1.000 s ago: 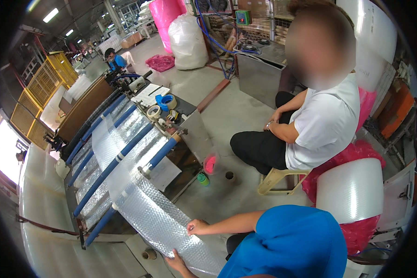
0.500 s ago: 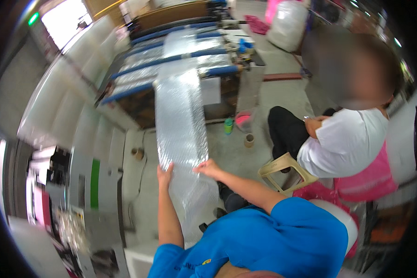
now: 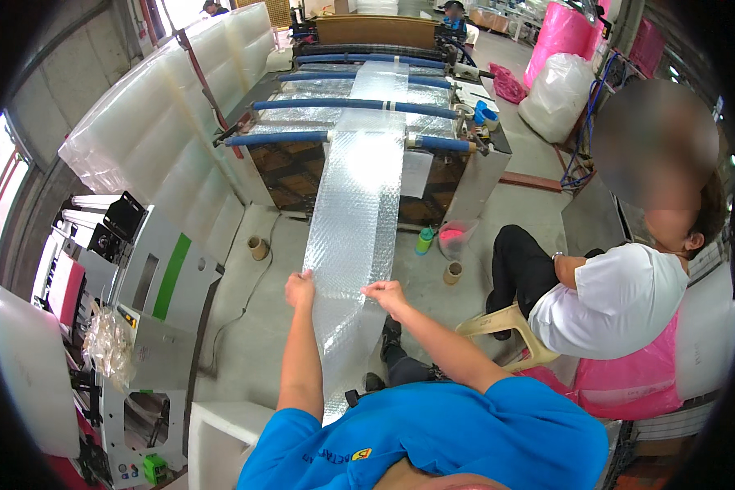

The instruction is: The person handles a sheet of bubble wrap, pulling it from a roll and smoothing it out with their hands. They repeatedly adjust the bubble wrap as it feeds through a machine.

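A long strip of clear bubble wrap (image 3: 353, 220) runs down from the blue rollers of a machine toward me and hangs on past my hands to near my body. My left hand (image 3: 300, 288) is closed on the strip's left edge, its fingers curled. At the right edge my right hand (image 3: 386, 297) pinches the film between thumb and fingertips. Both hands are at about the same height, with the strip stretched between them. Below them the film looks creased and slack.
The machine's blue rollers (image 3: 282, 139) stand ahead. A seated person in white (image 3: 621, 298) is at the right, beside a beige stool (image 3: 510, 335). Cardboard cores (image 3: 257, 247), a green bottle (image 3: 424, 240) and a pink-filled bin (image 3: 456, 237) stand on the floor. A grey machine (image 3: 151, 294) is at the left.
The view has shifted, so the machine and strip sit farther right. My hands are a little wider apart, and my left hand has moved to the strip's outer edge. Both still hold the bubble wrap.
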Demonstrator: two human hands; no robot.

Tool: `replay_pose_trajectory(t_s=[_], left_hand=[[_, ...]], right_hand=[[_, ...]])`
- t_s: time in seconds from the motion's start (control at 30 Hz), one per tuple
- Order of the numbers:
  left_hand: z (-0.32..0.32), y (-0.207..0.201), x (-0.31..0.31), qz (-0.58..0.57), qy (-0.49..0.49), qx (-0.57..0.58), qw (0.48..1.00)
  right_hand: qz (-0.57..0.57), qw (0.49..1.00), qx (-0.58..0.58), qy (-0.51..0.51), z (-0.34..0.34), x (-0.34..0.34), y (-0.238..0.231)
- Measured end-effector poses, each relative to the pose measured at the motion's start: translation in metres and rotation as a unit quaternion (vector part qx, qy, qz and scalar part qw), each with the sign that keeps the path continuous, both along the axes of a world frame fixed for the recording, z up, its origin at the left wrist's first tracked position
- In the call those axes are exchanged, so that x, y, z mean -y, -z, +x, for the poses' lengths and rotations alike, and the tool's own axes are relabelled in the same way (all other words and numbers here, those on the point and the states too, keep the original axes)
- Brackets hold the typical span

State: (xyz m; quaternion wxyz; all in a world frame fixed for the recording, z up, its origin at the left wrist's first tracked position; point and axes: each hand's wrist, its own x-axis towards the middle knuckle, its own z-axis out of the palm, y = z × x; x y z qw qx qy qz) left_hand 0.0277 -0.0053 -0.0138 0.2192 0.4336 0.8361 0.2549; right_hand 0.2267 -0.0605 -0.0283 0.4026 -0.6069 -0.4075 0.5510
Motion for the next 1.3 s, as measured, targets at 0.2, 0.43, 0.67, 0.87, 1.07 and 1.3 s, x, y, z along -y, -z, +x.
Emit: replay_pose_trajectory(t_s=[0.2, 0.43, 0.67, 0.87, 1.07, 1.3], left_hand=[[0.000, 0.031, -0.003, 0.030, 0.056, -0.048, 0.997], [0.011, 0.055, -0.001, 0.032, 0.058, 0.036, 0.997], [0.027, 0.087, -0.023, -0.083, 0.076, 0.010, 0.994], [0.039, 0.114, -0.047, -0.154, 0.089, -0.038, 0.983], [0.054, 0.108, -0.128, -0.147, 0.112, -0.045, 0.982], [0.067, 0.090, -0.206, -0.027, 0.134, -0.080, 0.987]], right_hand=[[-0.043, 0.998, 0.035, 0.005, 0.002, -0.004, 0.016], [-0.134, 0.987, 0.085, -0.015, 0.018, -0.026, 0.070], [-0.215, 0.969, 0.084, -0.093, 0.039, -0.046, 0.113], [-0.196, 0.969, 0.105, -0.107, 0.048, -0.068, 0.133], [-0.161, 0.977, 0.121, -0.065, 0.059, -0.136, 0.109], [-0.054, 0.992, 0.114, -0.006, 0.071, -0.210, 0.084]])
